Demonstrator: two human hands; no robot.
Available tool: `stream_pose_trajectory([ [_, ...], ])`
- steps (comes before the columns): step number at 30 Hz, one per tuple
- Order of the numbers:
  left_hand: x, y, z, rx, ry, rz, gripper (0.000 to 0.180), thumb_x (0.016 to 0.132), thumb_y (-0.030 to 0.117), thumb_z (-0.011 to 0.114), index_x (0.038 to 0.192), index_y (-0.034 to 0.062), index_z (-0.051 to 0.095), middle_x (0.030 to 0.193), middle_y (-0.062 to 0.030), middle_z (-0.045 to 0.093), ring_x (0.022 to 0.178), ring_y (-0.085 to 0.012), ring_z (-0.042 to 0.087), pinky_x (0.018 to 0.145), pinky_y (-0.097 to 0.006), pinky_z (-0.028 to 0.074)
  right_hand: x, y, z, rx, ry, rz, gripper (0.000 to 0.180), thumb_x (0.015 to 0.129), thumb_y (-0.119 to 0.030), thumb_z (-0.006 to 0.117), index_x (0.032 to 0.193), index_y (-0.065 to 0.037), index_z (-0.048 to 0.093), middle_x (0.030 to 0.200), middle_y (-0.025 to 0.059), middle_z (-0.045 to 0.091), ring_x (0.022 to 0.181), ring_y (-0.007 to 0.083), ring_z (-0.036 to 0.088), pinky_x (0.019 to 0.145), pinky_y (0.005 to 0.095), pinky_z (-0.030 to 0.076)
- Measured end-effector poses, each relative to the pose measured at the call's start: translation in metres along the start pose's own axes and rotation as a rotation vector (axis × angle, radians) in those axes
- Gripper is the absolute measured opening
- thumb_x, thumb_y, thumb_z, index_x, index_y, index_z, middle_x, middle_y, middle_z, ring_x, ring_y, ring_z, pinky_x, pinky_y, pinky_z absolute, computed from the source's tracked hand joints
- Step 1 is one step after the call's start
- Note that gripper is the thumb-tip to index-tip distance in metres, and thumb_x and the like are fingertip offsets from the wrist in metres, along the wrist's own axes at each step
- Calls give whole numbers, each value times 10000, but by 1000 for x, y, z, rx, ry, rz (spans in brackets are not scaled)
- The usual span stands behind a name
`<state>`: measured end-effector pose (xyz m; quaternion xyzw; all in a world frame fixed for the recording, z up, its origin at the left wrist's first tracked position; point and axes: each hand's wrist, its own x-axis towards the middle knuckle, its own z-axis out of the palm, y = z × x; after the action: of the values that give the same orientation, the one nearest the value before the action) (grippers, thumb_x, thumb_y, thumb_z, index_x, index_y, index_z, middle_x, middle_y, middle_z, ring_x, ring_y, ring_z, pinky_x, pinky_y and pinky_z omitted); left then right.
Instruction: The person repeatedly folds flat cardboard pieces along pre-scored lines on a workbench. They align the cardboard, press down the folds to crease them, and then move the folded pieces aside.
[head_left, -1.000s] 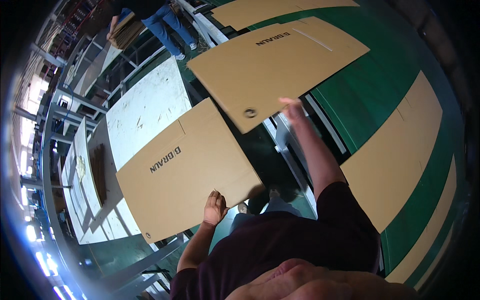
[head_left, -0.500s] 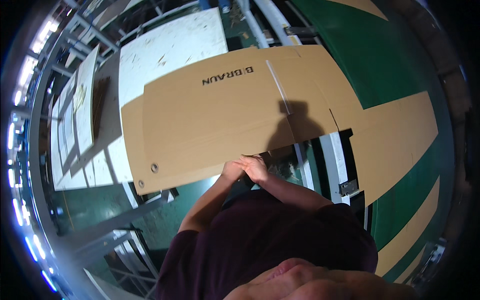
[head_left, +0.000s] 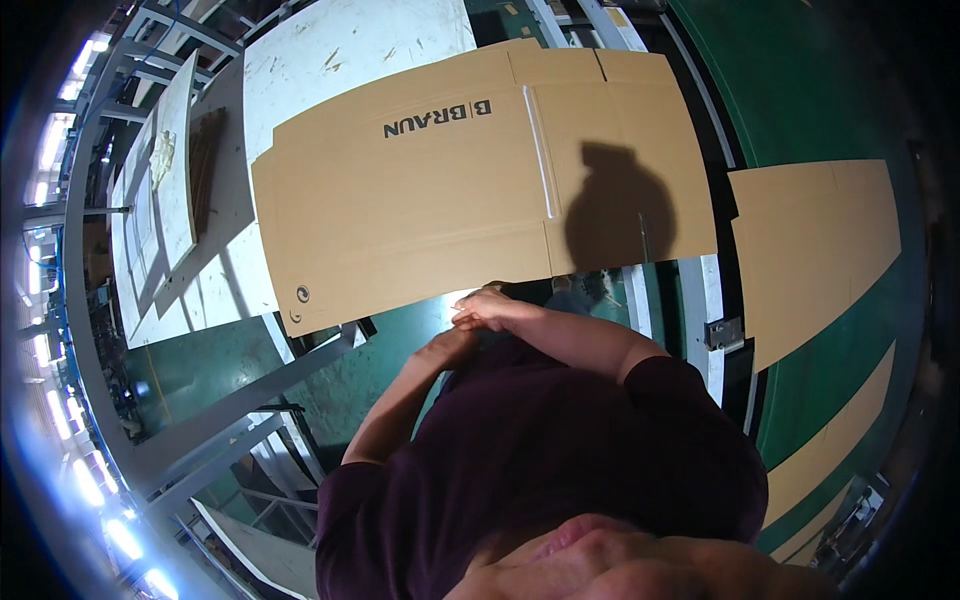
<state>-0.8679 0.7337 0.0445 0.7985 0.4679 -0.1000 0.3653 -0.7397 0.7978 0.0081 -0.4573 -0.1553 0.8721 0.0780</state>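
A large flat brown cardboard sheet (head_left: 420, 215) lies in front of me, with dark print, a white strip and small round marks near its left corner. Just at its near edge, my right hand (head_left: 484, 309) has its fingers bent together and pointing left. Whatever those fingers may hold is too small to make out. Close below and to the left is my left hand (head_left: 450, 346), its fingers mostly hidden. The two hands are close to each other in front of my body. I cannot tell whether either touches the sheet.
A white table (head_left: 350, 60) supports the sheet's left part. On the right, another cardboard sheet (head_left: 820, 250) lies on a green belt (head_left: 800, 100). A metal rail with a bracket (head_left: 724, 334) runs alongside. Grey frame bars (head_left: 230, 415) stand at lower left.
The view has shifted. A gap now shows between the big sheet and the right-hand sheet, which met before. My hands, earlier clasped together, are slightly apart, the left one lower.
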Motion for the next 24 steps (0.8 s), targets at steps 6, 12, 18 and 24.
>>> stream_pose_trajectory([
  [6,49,83,-101,-163,579,107,325,714,173,693,1025,112,619,1061,-114,609,980,-308,588,799,-394,496,-123,-72,-109,-854,-209,-323,234,887,-205,574,962,3,652,812,69,667,686,153,641,634,285,524],
  [12,122,93,-59,360,625,192,420,732,243,691,1117,106,594,1254,-81,536,1245,-284,438,1081,-453,302,-228,-173,-296,-1118,1467,-704,470,764,-174,678,1187,-10,553,1179,207,577,1081,363,556,936,424,440],
  [18,127,85,-49,288,698,181,336,775,214,658,1085,98,601,1237,-86,544,1196,-293,488,1059,-454,351,-223,-204,-395,-536,895,-688,452,744,-112,710,1145,23,551,968,114,651,902,232,624,778,313,484],
  [24,117,75,-59,160,729,130,416,733,205,709,1103,66,581,1268,-131,510,1160,-307,514,1036,-438,396,-232,-251,-185,-1039,865,-883,342,703,-66,643,1033,-8,572,938,166,656,837,292,651,744,374,523],
])
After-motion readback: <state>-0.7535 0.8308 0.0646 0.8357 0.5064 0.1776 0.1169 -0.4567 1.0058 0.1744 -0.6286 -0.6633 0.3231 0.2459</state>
